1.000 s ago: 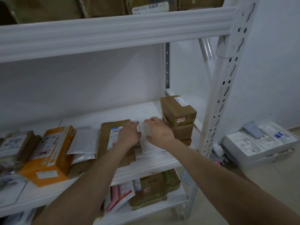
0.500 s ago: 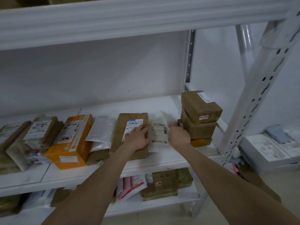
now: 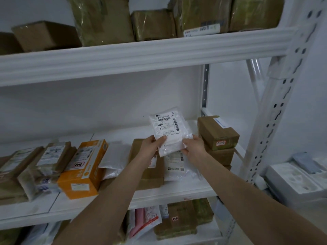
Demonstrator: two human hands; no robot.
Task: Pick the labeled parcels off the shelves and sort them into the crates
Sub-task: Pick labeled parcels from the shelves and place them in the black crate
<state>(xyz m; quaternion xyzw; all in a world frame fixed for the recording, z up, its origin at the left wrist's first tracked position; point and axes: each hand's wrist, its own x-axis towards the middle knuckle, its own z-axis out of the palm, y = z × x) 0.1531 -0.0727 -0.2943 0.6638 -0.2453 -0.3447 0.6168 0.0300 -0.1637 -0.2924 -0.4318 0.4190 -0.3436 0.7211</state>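
White plastic mailer pouch (image 3: pixel 168 129), barcode label facing viewer: left hand (image 3: pixel 151 147) and right hand (image 3: pixel 193 148) pinch its lower corners. Keep thumbs off print; read, then crate.

The white middle shelf (image 3: pixel 159 197) carries taped brown parcels (image 3: pixel 53 156) at left, an orange box (image 3: pixel 83 170), a white mailer (image 3: pixel 115 160), and stacked brown boxes (image 3: pixel 217 133) at right.

The pouch (image 3: pixel 169 131) I hold is white, its label printed with black barcodes. At eight o'clock from it sits an orange box (image 3: pixel 83 172); at three o'clock, brown boxes (image 3: pixel 217 134) on a white shelf (image 3: pixel 177 193).
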